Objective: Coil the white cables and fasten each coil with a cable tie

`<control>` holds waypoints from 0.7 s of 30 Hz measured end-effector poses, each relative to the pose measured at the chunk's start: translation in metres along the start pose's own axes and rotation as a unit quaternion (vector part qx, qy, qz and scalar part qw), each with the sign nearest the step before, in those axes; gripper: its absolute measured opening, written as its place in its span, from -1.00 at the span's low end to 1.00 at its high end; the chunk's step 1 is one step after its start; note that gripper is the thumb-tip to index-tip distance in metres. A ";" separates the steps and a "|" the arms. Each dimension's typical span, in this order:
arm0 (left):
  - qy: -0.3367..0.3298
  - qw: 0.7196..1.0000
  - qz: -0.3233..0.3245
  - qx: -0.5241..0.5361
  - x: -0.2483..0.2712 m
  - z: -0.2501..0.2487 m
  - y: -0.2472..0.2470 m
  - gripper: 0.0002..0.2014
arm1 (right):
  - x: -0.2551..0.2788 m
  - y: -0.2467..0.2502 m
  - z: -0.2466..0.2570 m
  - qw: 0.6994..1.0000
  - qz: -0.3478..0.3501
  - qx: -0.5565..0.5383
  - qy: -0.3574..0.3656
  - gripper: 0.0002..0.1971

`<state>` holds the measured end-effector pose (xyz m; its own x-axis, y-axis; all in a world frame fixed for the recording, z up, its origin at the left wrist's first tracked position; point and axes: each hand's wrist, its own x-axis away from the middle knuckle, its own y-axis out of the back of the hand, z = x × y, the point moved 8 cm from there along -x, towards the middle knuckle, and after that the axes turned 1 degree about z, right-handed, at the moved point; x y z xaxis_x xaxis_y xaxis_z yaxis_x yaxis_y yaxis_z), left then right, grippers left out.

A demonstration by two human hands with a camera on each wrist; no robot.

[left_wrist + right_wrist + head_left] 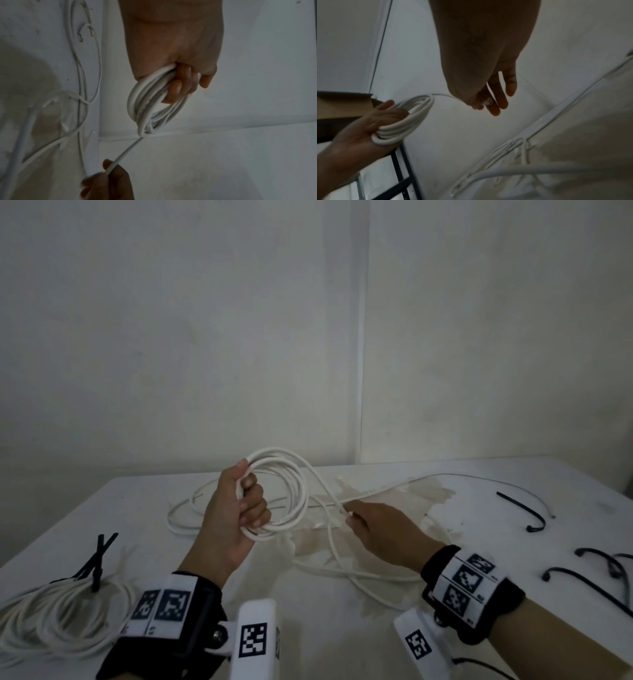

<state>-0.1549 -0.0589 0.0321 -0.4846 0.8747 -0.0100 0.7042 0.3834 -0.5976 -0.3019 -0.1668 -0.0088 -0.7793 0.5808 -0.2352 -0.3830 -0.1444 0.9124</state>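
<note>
Right wrist view is dim, and the right hand (488,94) hides its own fingertips, so its grip seems a pinch on the loose run of white cable (329,491). The white worktop (513,508) is stained brown mid-surface and stands against plain pale walls. The left hand (236,508) is closed round the cable coil (291,494), held above the worktop. A tied coil (58,614) lies at the near left; black cable ties (524,508) lie right.

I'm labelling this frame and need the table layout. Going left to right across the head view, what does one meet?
Tied coil with black cable ties → left hand gripping the coil being wound → right hand pinching the loose cable → loose black cable ties.
</note>
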 end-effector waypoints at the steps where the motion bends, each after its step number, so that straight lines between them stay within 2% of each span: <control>1: 0.006 1.000 0.004 -0.006 0.001 0.004 -0.002 -0.62 | 0.002 -0.001 0.000 1.000 0.003 -0.028 -0.007 -0.76; 4: 0.028 0.999 0.022 -0.010 0.007 0.018 -0.011 -0.60 | 0.004 0.006 0.003 0.987 0.005 -0.160 -0.027 -0.87; 5: 0.036 0.999 0.030 -0.011 0.008 0.023 -0.014 -0.59 | 0.003 0.009 0.004 0.977 0.006 -0.211 -0.032 -0.82; 6: 0.042 0.998 0.039 -0.013 0.010 0.026 -0.018 -0.59 | 0.004 0.012 0.005 0.967 0.009 -0.250 -0.038 -0.69; 7: 0.047 0.998 0.047 -0.018 0.011 0.029 -0.021 -0.58 | 0.005 0.015 0.005 0.963 0.013 -0.264 -0.045 -0.60; 8: 0.051 0.997 0.056 -0.027 0.012 0.031 -0.024 -0.59 | 0.005 0.020 0.006 0.965 0.009 -0.259 -0.048 -0.60; 10: 0.061 0.995 0.066 -0.050 0.014 0.035 -0.028 -0.60 | 0.003 0.035 0.006 0.964 -0.029 -0.261 -0.047 -0.66; 13: 0.082 0.991 0.076 -0.078 0.019 0.044 -0.032 -0.63 | 0.002 0.054 0.013 0.930 -0.085 -0.358 -0.012 -0.83; 17: 0.095 0.987 0.102 -0.079 0.024 0.050 -0.043 -0.72 | 0.003 0.049 0.032 0.924 -0.062 -0.376 0.024 -0.72; 21: 0.083 0.990 0.097 -0.054 0.023 0.048 -0.043 -0.73 | 0.006 0.042 0.039 0.887 -0.038 -0.461 0.022 -0.72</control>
<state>-0.2215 -0.0692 0.0195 -0.2495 0.9682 0.0212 0.8309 0.2252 -0.5088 -0.3033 -0.1381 0.0407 -0.7451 0.5880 -0.3148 -0.6616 -0.7112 0.2375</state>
